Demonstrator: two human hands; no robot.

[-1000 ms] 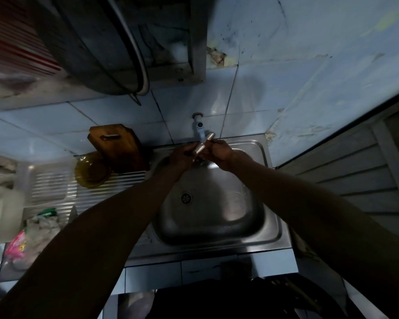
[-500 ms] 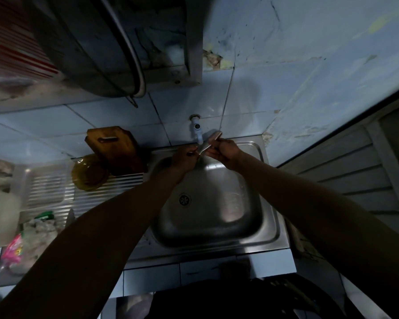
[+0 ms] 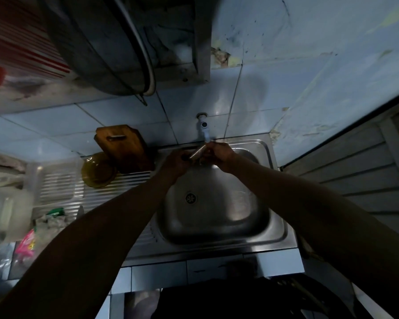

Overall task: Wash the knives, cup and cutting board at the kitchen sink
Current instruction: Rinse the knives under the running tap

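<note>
**Presently at the sink: one knife under the tap, held in both hands**

Item 1. Knife (image 3: 197, 153): a pale metal blade, tilted, held over the far edge of the sink (image 3: 278, 236), directly beneath the tap (image 3: 204, 130). Its upper end nearly meets the spout; its lower end disappears into the left hand.

Item 2. Left hand (image 3: 176, 163): fingers curled round the knife's dark lower end, over the sink's far-left corner.

Item 3. Right hand (image 3: 220, 155): fingers bent onto the upper part of the blade, just beside the spout. How tightly it clamps the blade cannot be told in the dim light.

Item 4. Cutting board (image 3: 124, 147): brown wood with a slotted handle, leaning upright against the tiled wall at the far edge of the ribbed drainboard (image 3: 115, 183), just left of the basin.

Item 5. Amber glass dish (image 3: 98, 170): propped on the drainboard, touching the front of the cutting board.

Item 6. Drain (image 3: 190, 198): round strainer in the basin floor, below the left wrist.

Item 7. Green and pink packets (image 3: 29, 244): at the drainboard's near-left corner, blurred.
</note>
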